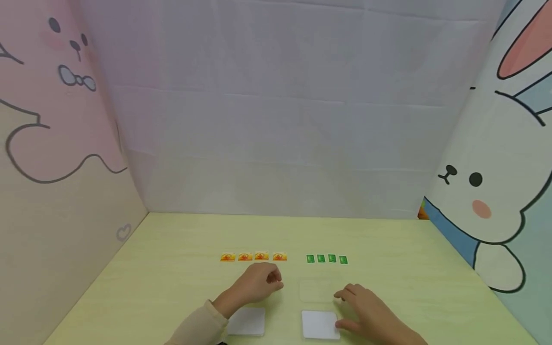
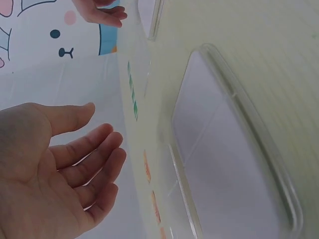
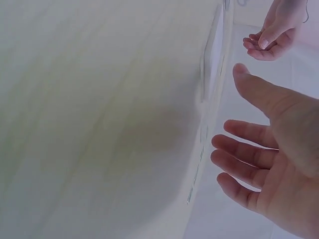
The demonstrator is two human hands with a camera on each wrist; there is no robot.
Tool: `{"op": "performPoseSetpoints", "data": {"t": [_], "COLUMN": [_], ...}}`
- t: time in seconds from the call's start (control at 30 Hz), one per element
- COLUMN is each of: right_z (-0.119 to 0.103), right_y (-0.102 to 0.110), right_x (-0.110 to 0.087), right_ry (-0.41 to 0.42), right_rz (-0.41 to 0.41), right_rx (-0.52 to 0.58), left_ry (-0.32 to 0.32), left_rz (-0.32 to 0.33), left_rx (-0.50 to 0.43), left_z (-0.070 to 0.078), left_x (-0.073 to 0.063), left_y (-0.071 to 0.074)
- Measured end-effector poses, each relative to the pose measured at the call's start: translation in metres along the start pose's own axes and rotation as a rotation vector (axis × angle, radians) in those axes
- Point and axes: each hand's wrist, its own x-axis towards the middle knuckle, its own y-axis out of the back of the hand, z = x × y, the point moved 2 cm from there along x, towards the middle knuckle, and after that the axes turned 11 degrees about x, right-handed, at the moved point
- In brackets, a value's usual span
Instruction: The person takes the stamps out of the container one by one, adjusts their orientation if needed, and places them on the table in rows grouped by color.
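My left hand (image 1: 258, 282) hovers over the table just in front of the row of orange cards, its fingers loosely bent and holding nothing. Below its wrist lies a white rectangular stack (image 1: 247, 322), partly covered by the sleeve; in the left wrist view it sits in a clear shallow case (image 2: 269, 154). My right hand (image 1: 366, 309) is spread beside another white rectangular stack (image 1: 318, 324), thumb near that stack's right edge; whether they touch I cannot tell. In the right wrist view its palm (image 3: 294, 184) is bare.
Several small orange cards (image 1: 245, 257) form a row at mid-table, left of several small green cards (image 1: 321, 258). A faint clear rectangular case (image 1: 315, 290) lies between the green cards and the right stack. A white cloth (image 1: 276, 120) and cartoon-printed side panels (image 1: 496, 182) enclose the table (image 1: 172, 268).
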Motion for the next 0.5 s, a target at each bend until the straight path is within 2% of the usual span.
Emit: {"op": "performPoseSetpoints", "data": {"t": [0.27, 0.5], "right_z": [-0.001, -0.001], "right_y": [0.003, 0.004], "right_x": [0.001, 0.001], "right_ry": [0.036, 0.051], "right_rz": [0.019, 0.023], "right_rx": [0.002, 0.004], "left_ry": [0.016, 0.024], "left_rz": [-0.001, 0.019], "left_rx": [-0.016, 0.022], "left_z": [-0.006, -0.011], "left_x": [-0.009, -0.016], "left_y": [0.000, 0.002]}}
